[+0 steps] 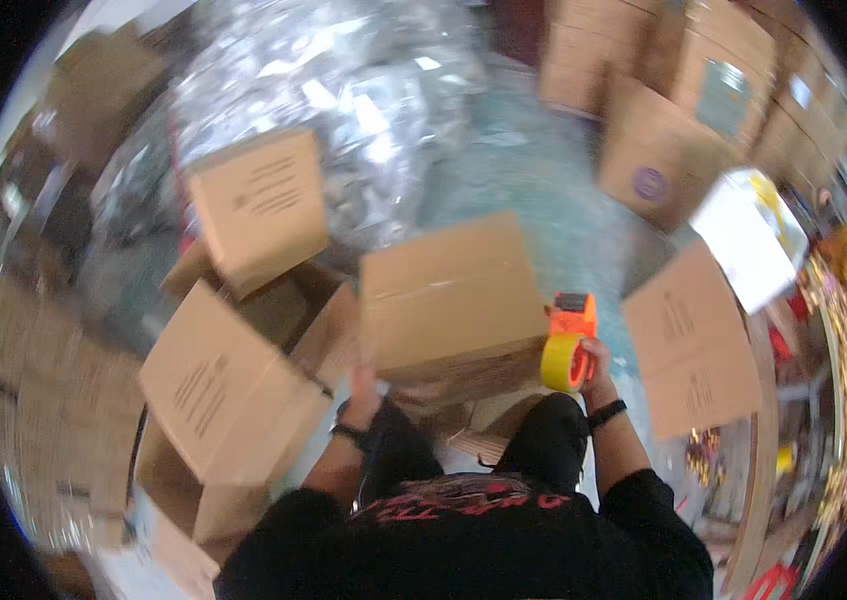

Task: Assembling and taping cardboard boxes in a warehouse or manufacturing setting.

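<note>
A brown carton [454,300] sits just beyond the person's knees [556,425]. By its near left corner is the left hand [365,393]; blur hides whether that grip is clamped on the cardboard or only resting there. Just right of the carton, the right hand [599,368] has its grip clamped on an orange tape dispenser [574,320] carrying a yellow tape roll [560,362]. Left of the carton stands an open box [229,405]; beyond it lies a shiny plastic heap [344,110]; farther right is a cardboard panel [689,345].
</note>
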The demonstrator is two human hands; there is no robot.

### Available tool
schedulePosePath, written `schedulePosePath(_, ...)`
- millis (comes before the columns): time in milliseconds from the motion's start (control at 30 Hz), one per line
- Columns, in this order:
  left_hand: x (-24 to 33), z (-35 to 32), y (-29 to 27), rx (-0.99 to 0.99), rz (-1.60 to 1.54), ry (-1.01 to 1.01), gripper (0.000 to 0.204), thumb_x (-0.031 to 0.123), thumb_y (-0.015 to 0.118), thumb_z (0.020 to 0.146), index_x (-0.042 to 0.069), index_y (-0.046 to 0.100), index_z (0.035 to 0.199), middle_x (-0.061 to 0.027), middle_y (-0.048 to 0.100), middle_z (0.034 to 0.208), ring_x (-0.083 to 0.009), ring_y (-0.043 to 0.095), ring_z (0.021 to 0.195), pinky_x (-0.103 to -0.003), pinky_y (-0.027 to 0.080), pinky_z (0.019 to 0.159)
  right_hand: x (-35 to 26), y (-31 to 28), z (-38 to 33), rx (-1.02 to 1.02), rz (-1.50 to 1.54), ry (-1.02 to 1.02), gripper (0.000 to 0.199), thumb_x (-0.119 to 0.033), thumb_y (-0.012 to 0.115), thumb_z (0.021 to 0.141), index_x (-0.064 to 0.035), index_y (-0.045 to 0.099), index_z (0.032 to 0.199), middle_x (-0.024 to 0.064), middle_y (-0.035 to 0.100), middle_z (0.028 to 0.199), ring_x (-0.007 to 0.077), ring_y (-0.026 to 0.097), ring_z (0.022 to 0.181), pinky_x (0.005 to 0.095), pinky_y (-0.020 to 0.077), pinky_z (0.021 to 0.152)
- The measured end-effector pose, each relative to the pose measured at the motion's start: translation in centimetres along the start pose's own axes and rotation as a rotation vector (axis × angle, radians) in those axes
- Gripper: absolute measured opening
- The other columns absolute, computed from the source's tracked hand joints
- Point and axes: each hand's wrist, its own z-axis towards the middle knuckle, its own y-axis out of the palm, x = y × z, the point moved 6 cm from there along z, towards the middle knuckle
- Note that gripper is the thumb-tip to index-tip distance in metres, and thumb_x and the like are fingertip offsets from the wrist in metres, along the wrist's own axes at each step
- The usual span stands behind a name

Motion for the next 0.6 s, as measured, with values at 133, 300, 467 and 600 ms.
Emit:
schedulePosePath(133,2.5,0.3,-7.4,0.261,-0.046,0.224,0.018,0.014,0.055,0.094,0.007,0.063,0.109,-0.0150,0.062,0.106,-0.0282,0.057,0.107,-0.047,0.047,0.093,-3.9,18.4,-1.2,-0.359,0.583,0.048,0.085,-0.034,0.073,0.072,-0.0005,0.040,0.144,0.0163,0.057,0.130,0.0244,0.069,0.090,0.0382,0.0613,0.072)
schedulePosePath(300,6.9,-0.6,1.5,0.136,-0.158,0.390,0.019,0.014,0.055,0.094,0.007,0.062,0.110,-0.0157,0.061,0.108,-0.0283,0.057,0.108,-0.047,0.046,0.094,-4.7,37.5,0.6,-0.688,-0.794,-0.649,0.081,-0.030,0.081,0.077,0.0019,0.045,0.142,0.0161,0.065,0.125,0.0283,0.065,0.109,0.0370,0.0495,0.097)
schedulePosePath(467,1.8,-0.8,-1.8,0.199,-0.121,0.502,0.021,0.015,0.056,0.094,0.006,0.062,0.112,-0.0164,0.061,0.109,-0.0284,0.057,0.109,-0.046,0.046,0.094,-1.9,34.1,0.4,-0.620,-1.389,-0.465,0.073,-0.038,0.079,0.073,-0.0029,0.052,0.131,0.0228,0.065,0.108,0.0417,0.063,0.099,0.0465,0.0503,0.086)
schedulePosePath(600,1.3,1.4,-3.6,0.352,-0.099,0.589,0.022,0.015,0.056,0.095,0.005,0.061,0.113,-0.0170,0.061,0.110,-0.0285,0.057,0.109,-0.046,0.046,0.095,-4.2,19.8,-1.2,-0.257,-1.328,-0.136,0.061,-0.030,0.079,0.078,-0.0033,0.054,0.127,0.0187,0.063,0.119,0.0351,0.061,0.109,0.0424,0.0484,0.092)
